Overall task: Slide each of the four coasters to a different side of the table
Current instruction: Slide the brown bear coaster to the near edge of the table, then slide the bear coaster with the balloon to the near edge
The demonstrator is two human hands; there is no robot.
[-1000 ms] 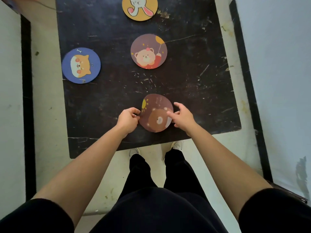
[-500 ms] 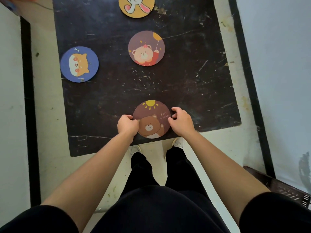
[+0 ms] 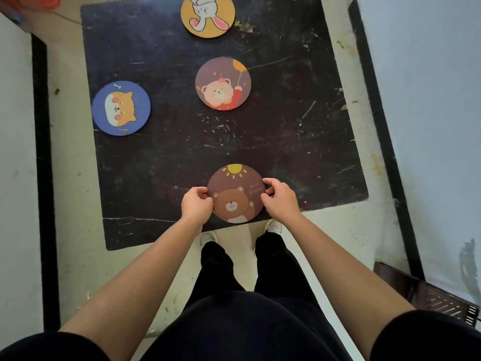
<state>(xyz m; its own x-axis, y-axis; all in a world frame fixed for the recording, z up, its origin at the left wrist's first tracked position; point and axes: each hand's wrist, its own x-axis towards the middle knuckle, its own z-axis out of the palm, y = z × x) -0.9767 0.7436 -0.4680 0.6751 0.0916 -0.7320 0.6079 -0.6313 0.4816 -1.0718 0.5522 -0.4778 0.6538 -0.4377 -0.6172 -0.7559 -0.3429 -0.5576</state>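
Observation:
A brown coaster with a bear and a sun [image 3: 235, 190] lies flat at the near edge of the dark scratched table [image 3: 299, 152]. My left hand [image 3: 195, 204] pinches its left rim and my right hand [image 3: 279, 200] pinches its right rim. A blue coaster with a dog face [image 3: 121, 108] sits at the table's left edge. A yellow coaster with a rabbit [image 3: 208, 15] lies at the far edge, cut off by the frame. A brown coaster with a bear and balloon [image 3: 223, 83] rests near the middle.
The table stands on a pale floor with black border strips [image 3: 43, 178]. A dark slatted crate [image 3: 429, 295] lies on the floor at the lower right. My legs and shoes [image 3: 272, 226] are just beyond the near table edge.
Both hands have turned the sun-bear coaster upright and drawn it toward me to the table's near edge. The other three coasters have stayed where they were.

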